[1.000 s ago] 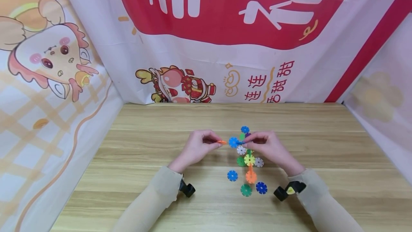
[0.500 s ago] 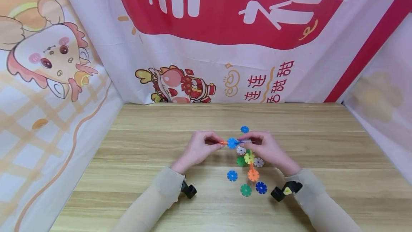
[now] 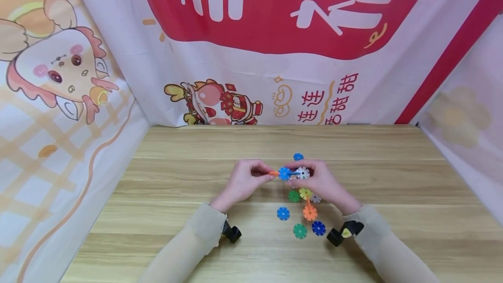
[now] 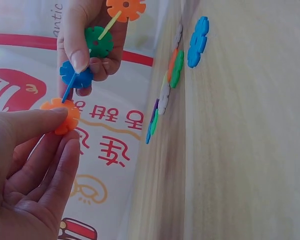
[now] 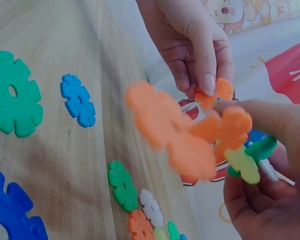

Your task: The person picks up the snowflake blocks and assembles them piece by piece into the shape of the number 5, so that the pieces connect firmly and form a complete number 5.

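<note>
My left hand (image 3: pixel 247 180) pinches an orange notched interlocking disc (image 4: pixel 65 120) between thumb and fingers. My right hand (image 3: pixel 324 184) grips a chain of interlocking discs, its thumb over the blue disc (image 4: pixel 76 76) in the left wrist view. That chain includes a white disc (image 3: pixel 302 172), a green disc (image 4: pixel 99 42), a yellow disc (image 5: pixel 244 165) and orange discs (image 5: pixel 160 120), which hang toward the right wrist camera. The orange disc in my left hand meets a blue disc of the chain. How deep their slots sit together is hard to tell.
Loose discs lie on the wooden table (image 3: pixel 188 152): a blue disc (image 3: pixel 283 213), a teal disc (image 3: pixel 300 231), a dark blue disc (image 3: pixel 318 228) and several more under my right hand. A printed cloth (image 3: pixel 235 64) hangs behind and on both sides.
My right hand has shifted left, bringing the chain's blue disc against the orange disc, which stood apart earlier. The white disc has turned face-on. My left hand has moved very little.
</note>
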Demonstrator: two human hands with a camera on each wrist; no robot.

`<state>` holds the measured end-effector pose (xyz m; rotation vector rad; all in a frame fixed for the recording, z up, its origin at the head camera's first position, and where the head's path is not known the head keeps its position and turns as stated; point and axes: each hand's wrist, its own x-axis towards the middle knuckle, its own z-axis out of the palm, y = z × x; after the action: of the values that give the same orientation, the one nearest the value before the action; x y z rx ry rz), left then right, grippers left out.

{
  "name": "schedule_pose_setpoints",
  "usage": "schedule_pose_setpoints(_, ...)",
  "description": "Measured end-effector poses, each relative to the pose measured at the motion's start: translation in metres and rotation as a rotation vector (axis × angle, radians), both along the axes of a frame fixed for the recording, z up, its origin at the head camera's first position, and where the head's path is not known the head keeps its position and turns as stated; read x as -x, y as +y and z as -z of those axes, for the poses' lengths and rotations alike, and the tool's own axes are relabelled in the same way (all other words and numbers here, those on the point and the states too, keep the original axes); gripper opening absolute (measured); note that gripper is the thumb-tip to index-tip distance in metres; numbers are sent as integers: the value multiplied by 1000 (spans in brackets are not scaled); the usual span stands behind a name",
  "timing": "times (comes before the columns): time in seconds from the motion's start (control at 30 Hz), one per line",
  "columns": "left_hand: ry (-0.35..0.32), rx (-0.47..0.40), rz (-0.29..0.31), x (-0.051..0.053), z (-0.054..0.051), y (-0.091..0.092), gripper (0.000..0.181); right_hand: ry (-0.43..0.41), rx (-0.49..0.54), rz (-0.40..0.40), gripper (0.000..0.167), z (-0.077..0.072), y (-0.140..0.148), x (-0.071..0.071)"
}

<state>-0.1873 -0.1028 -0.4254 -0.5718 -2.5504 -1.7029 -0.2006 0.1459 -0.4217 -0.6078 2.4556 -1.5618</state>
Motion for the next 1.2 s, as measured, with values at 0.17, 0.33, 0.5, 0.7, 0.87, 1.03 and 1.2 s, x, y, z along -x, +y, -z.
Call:
schedule_pose_setpoints(0.17,16,2,2,0,0,1,10,43,-11,15,35,-2,-1,-1)
schedule_pose_setpoints(0.33,47,-5,20,-1,0,1,10,83,-30,-7,33,-5,-2,-1)
schedule_pose_setpoints(0.5,89,10,49,-2,-1,1,8,110,-44,-29,32,-6,-1,-2)
schedule_pose_setpoints(0.7,117,24,78,-1,0,2,7,144,-43,-60,34,-5,-1,-2)
schedule_pose_setpoints(0.87,118,30,76,-1,-2,3,7,130,-47,-43,33,-6,-1,-2)
schedule_pose_setpoints(1.03,96,36,66,-1,-3,4,8,116,-59,-34,34,-5,1,-1)
schedule_pose_setpoints(1.2,5,5,78,-1,-2,3,20,90,-61,-29,34,-5,5,-1)
